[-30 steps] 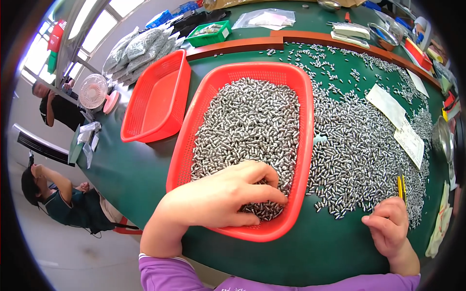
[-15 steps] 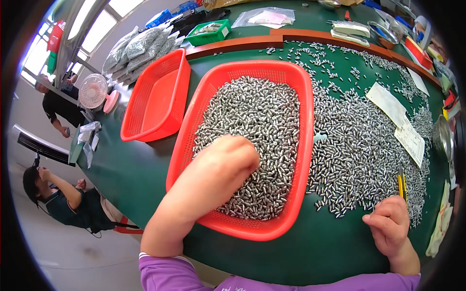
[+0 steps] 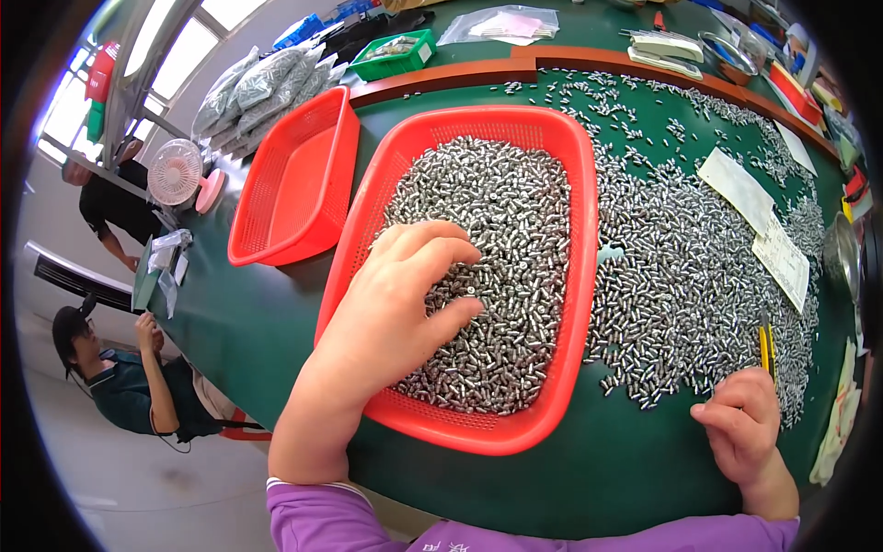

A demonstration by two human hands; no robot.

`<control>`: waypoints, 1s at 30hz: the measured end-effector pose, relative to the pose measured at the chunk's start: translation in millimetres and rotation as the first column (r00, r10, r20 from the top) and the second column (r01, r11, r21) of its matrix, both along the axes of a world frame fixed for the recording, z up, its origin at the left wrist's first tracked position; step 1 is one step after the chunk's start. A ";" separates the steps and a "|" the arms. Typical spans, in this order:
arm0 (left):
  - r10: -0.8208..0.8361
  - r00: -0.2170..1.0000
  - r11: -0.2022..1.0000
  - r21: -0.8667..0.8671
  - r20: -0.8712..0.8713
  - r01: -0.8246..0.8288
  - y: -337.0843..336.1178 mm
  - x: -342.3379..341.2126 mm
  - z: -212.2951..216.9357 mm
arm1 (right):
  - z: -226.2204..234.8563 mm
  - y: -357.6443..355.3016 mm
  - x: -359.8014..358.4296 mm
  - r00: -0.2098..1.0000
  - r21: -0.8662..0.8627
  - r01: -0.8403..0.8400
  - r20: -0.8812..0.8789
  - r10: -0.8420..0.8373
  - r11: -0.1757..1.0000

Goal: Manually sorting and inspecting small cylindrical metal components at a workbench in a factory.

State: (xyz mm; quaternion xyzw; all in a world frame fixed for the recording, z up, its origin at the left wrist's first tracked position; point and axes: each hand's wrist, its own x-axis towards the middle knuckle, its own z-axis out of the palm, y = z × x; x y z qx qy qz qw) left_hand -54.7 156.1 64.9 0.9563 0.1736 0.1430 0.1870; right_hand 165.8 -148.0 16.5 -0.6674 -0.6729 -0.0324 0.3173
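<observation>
Small silvery metal pins (image 3: pixel 515 230) fill a red perforated plastic basket (image 3: pixel 581 276) in front of me. Over the left half of this heap is my left hand (image 3: pixel 400 290), palm down, thumb and fingers spread apart, with no piece visible in its grip. On the right, my right hand (image 3: pixel 740 419) rests by the table with its fingers curled. A slim yellow tool with a dark tip (image 3: pixel 766 348), like a pair of tweezers, sticks up from behind those fingers; its lower end is hidden. A wide layer of loose pins (image 3: pixel 681 276) covers the table right of the basket.
An empty red basket (image 3: pixel 296 184) stands to the left, beside a pink fan (image 3: pixel 177 173) and filled clear bags (image 3: pixel 267 87). Paper slips (image 3: pixel 782 262) lie on the loose pins. A wooden strip (image 3: pixel 625 66) bounds the far side. Two people are off left.
My left hand was curled with its fingers down among the pins; it has opened, thumb and fingers now apart. My right hand stays nearly where it was. The seated person's arm has lowered.
</observation>
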 end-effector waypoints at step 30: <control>-0.407 0.908 0.902 -0.198 -0.099 0.382 -18.1 6.2 6.3 | 0.5 0.4 -1.1 1.000 0.012 0.011 -0.025 -0.011 1.000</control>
